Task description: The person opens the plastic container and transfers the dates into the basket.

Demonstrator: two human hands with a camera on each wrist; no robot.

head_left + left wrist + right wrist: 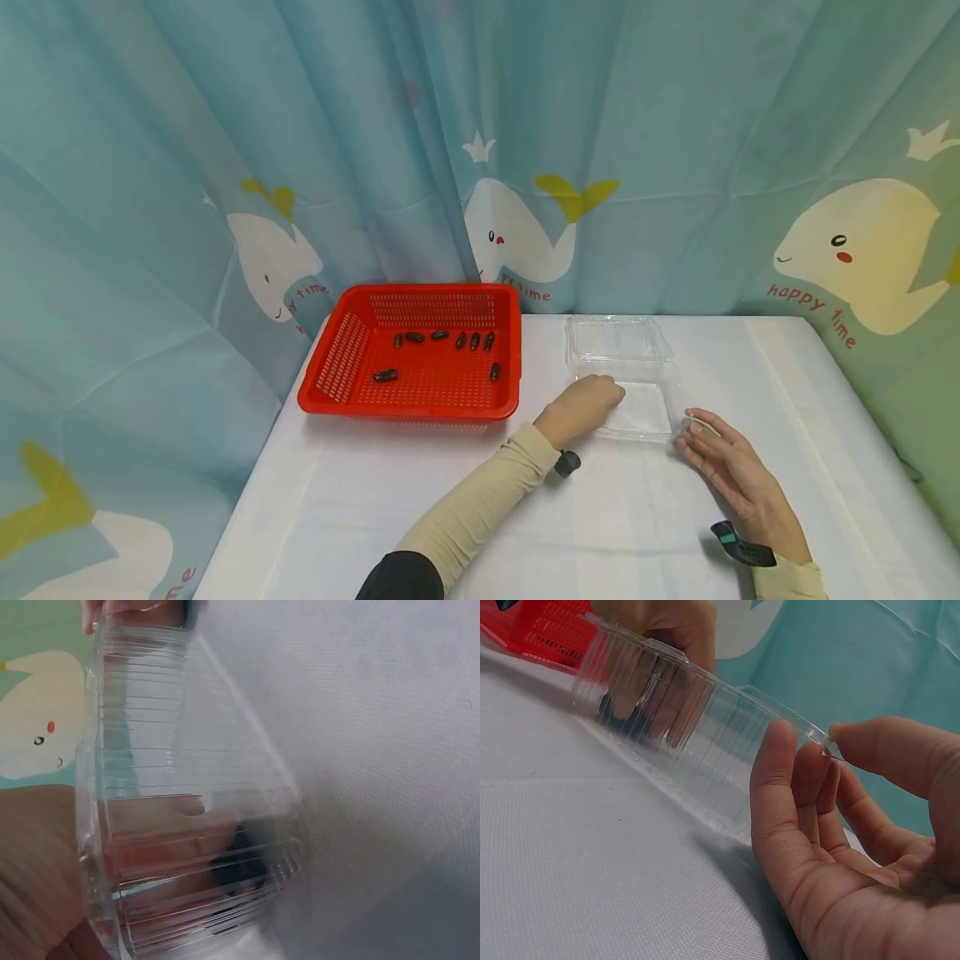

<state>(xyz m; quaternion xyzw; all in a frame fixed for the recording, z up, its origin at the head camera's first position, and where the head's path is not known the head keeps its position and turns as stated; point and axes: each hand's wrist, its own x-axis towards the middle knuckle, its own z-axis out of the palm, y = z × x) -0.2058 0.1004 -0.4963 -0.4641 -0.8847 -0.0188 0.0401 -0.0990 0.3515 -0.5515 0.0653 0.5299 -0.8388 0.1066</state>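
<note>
A clear plastic clamshell box [636, 408] stands on the white table with its lid [618, 339] folded back away from me. My left hand [583, 408] reaches into its left side, fingers pointing down. Through the clear wall, those fingers grip a dark oval piece [241, 859] low inside the box, partly hidden by the fingers. At the near right corner, my right hand [723, 467] pinches the box's rim between thumb and fingertips. In the right wrist view the thumb [885, 750] lies on the rim, with the other fingers below and beside it.
Left of the box stands a red perforated basket [420, 412]. Several dark brown oval pieces [386, 376] lie scattered on its floor. A blue curtain [675, 167] with whale prints hangs along the table's far edge.
</note>
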